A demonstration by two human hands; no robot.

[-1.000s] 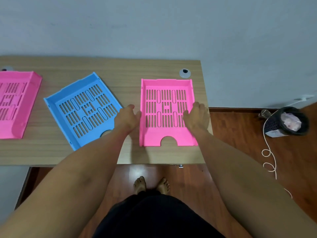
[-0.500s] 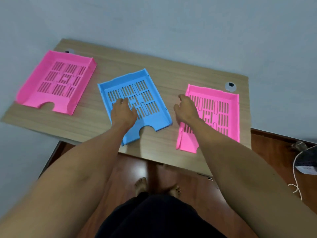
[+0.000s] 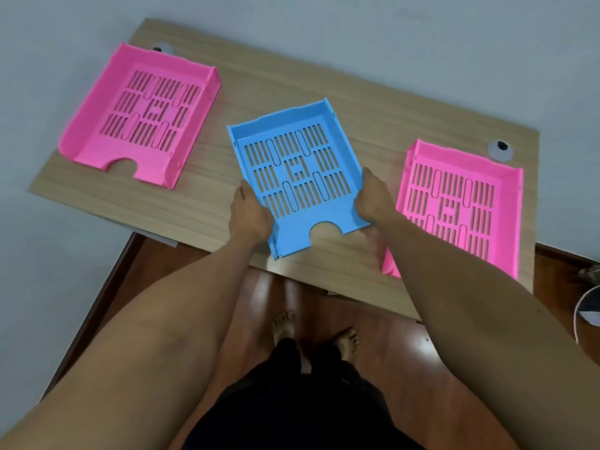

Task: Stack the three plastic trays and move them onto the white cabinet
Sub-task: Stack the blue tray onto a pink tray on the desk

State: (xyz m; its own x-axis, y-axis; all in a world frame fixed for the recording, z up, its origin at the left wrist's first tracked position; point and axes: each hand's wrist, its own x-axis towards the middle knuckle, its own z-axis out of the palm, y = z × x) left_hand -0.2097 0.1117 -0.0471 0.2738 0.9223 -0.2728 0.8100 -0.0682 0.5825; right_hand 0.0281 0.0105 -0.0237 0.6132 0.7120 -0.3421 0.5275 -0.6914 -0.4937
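Note:
Three slotted plastic trays lie side by side on the wooden desk (image 3: 207, 203). The blue tray (image 3: 297, 177) is in the middle. My left hand (image 3: 248, 214) grips its left side wall and my right hand (image 3: 373, 199) grips its right side wall, both near the notched front edge. One pink tray (image 3: 143, 115) lies apart at the left. A second pink tray (image 3: 454, 206) lies at the right; my right forearm hides its near left corner. The white cabinet is not in view.
A grey cable grommet (image 3: 501, 149) sits at the desk's back right and another (image 3: 160, 48) peeks out behind the left pink tray. The desk stands against a pale wall. Below is a wooden floor with my bare feet (image 3: 311, 332). A dark bin edge (image 3: 589, 306) shows at far right.
Both hands have left the right pink tray and moved left to the blue tray, now gripping its two sides. The blue tray has turned straighter. The camera has swung left.

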